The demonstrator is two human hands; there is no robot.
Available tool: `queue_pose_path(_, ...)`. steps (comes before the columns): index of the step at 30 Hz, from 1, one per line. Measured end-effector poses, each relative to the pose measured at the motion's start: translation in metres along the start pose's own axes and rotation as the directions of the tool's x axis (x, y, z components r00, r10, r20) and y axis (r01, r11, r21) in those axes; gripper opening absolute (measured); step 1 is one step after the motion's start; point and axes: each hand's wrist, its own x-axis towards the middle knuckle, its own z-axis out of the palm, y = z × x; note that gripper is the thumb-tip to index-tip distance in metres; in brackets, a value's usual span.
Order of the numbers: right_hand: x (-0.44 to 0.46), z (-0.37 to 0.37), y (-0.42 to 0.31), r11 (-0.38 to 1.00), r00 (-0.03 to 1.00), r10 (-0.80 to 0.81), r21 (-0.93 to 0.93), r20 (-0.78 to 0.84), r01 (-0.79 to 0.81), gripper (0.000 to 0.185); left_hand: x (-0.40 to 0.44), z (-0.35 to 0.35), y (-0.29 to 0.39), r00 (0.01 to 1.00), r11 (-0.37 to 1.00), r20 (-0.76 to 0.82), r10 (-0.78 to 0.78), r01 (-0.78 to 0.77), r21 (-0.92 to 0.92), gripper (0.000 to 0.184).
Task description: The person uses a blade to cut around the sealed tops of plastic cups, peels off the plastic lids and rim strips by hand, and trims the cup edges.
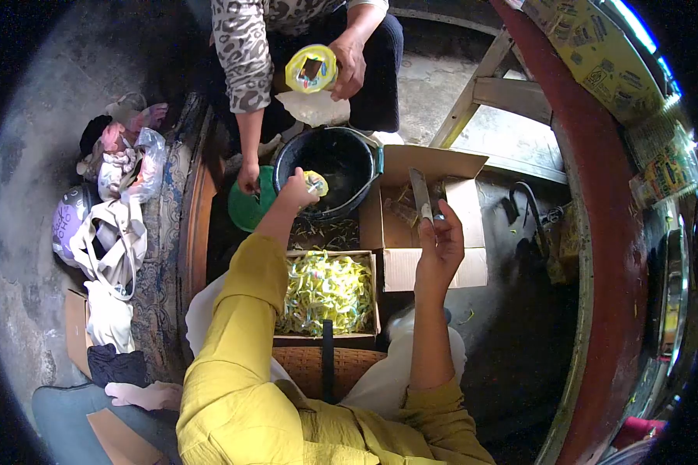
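gripping a knife (pixel 421 194), the right hand (pixel 444 242) points its long blade forward, leaning slightly left; the left hand (pixel 295 193) pinches a yellow piece (pixel 316 184) over the bucket (pixel 341 155).

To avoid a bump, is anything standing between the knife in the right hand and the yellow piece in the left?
Nothing visible stands between the knife and the yellow piece; the black bucket and carton flap appear to lie below.

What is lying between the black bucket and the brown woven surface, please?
In the head view, a box filled with yellow strips lies between bucket and woven surface.
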Motion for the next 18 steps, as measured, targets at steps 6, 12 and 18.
queue_pose_path(6, -0.001, 0.001, -0.007, 0.998, 1.000, 0.013, 0.055, 0.006, -0.013, 0.036, -0.008, 0.007, -0.001, 0.999, 0.987, 0.041, 0.011, -0.018, 0.162, 0.076)
queue_pose_path(12, 0.000, -0.002, -0.005, 0.996, 1.000, 0.021, 0.085, 0.014, -0.022, 0.036, -0.009, 0.003, -0.006, 0.994, 0.969, 0.103, -0.022, -0.005, 0.247, 0.069)
queue_pose_path(18, 0.000, -0.005, -0.005, 1.000, 1.000, 0.017, 0.021, 0.003, -0.017, 0.035, -0.007, 0.007, -0.013, 0.995, 0.964, 0.102, -0.022, -0.005, 0.264, 0.066)
